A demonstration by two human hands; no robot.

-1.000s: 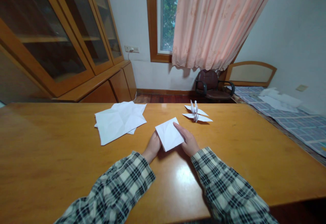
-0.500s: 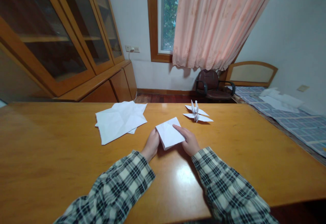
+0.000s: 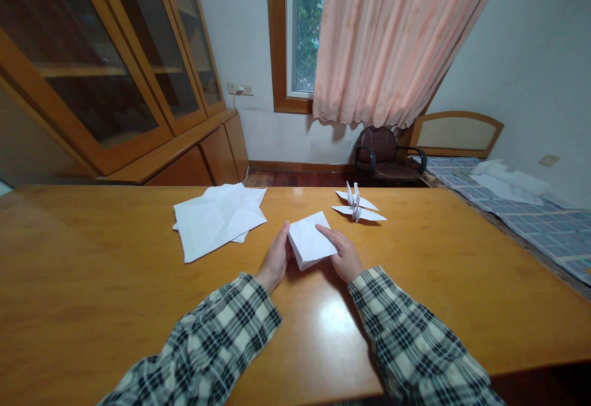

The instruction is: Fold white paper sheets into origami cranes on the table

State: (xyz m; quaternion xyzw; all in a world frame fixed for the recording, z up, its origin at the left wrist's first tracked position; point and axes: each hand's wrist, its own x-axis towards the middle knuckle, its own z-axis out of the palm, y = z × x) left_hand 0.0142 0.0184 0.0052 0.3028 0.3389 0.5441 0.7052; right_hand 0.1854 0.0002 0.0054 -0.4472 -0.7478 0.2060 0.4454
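A folded white paper square (image 3: 310, 243) sits on the wooden table (image 3: 92, 283) in front of me, slightly lifted at its near edge. My left hand (image 3: 276, 257) grips its left side, thumb up along the edge. My right hand (image 3: 342, 253) holds its right side, index finger stretched across the top. A finished white paper crane (image 3: 356, 204) stands just beyond, to the right. Both arms wear plaid sleeves.
A loose pile of creased white paper sheets (image 3: 217, 218) lies on the table to the left. Behind stand a glass-door wooden cabinet (image 3: 106, 74), a dark armchair (image 3: 385, 154), a pink curtain (image 3: 392, 37) and a bed with a blue cover (image 3: 530, 215).
The left hand slid up along the paper's left edge, thumb now raised beside it. The paper's near edge has lifted a little. The right hand stayed almost still.
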